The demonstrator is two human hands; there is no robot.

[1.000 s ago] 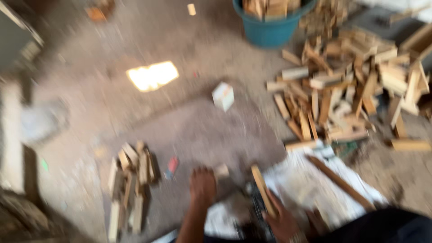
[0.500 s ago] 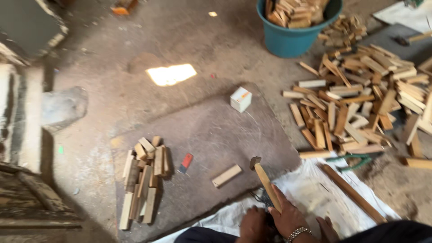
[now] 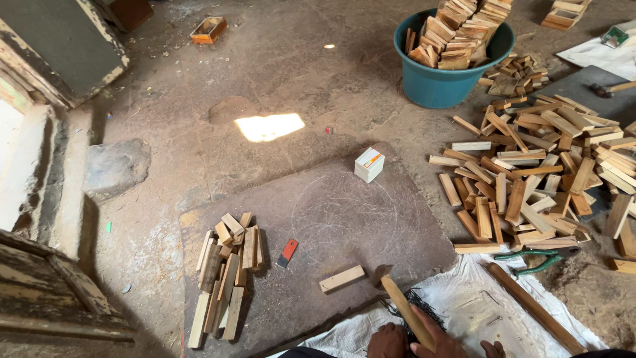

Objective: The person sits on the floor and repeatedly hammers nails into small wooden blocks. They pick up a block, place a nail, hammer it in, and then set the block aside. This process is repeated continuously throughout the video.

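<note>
While a hammer [image 3: 401, 301] is gripped in the right hand [image 3: 440, 341], nails [image 3: 414, 305] are touched by the left hand [image 3: 387, 341], its grip unclear; picking one seems next

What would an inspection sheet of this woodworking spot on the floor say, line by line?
Surface: dusty earth floor with a flat dark slab and a white sack spread at the near edge.
Job's things: hammer and one loose wood block on the slab.
Clutter: small stack of wood blocks, red-and-black lighter-like item, small white box, big scatter of blocks, teal tub heaped with blocks, green-handled pliers, long stick.
Grippers: right hand on the hammer handle; left hand beside it, grip unclear.
Cables: nothing seen.
Surroundings: weathered wooden frame at left, sunlit patch.
</note>
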